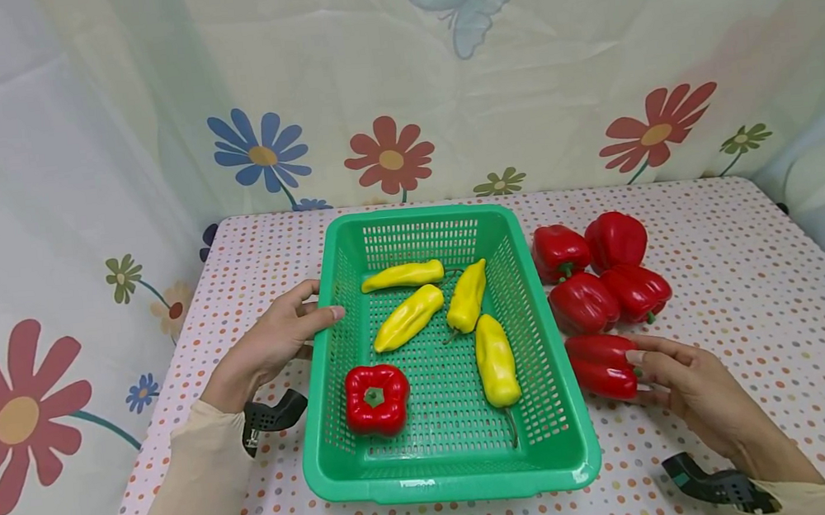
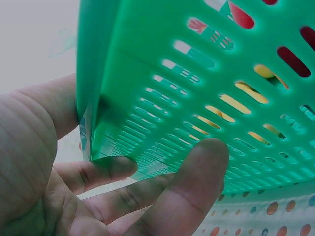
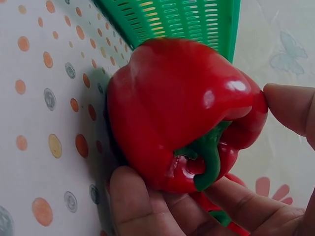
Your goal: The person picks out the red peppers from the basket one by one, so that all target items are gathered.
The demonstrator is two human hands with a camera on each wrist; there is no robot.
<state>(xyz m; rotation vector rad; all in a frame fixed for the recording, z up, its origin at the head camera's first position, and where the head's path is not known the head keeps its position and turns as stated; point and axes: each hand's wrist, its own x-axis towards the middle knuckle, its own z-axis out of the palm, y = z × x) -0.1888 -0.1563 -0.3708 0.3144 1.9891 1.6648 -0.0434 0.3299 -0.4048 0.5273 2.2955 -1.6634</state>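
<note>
A green plastic basket [image 1: 435, 487] with slotted walls stands on the table. My left hand [image 1: 278, 333] holds its left rim, the thumb over the edge and the fingers against the outer wall [image 2: 147, 64]. Inside lie several long yellow peppers [image 1: 409, 317] and one red bell pepper [image 1: 377, 400] with its stem up. Right of the basket, my right hand [image 1: 681, 381] grips another red bell pepper [image 1: 603, 365] lying on its side at table level. In the right wrist view the thumb and fingers are around that pepper [image 3: 182, 103], its green stem towards the palm.
Several more red bell peppers [image 1: 615, 239] sit bunched beside the basket's right wall. The dotted tablecloth [image 1: 743, 284] covers the table. A floral curtain [image 1: 551, 70] hangs behind the table's far edge and along its sides.
</note>
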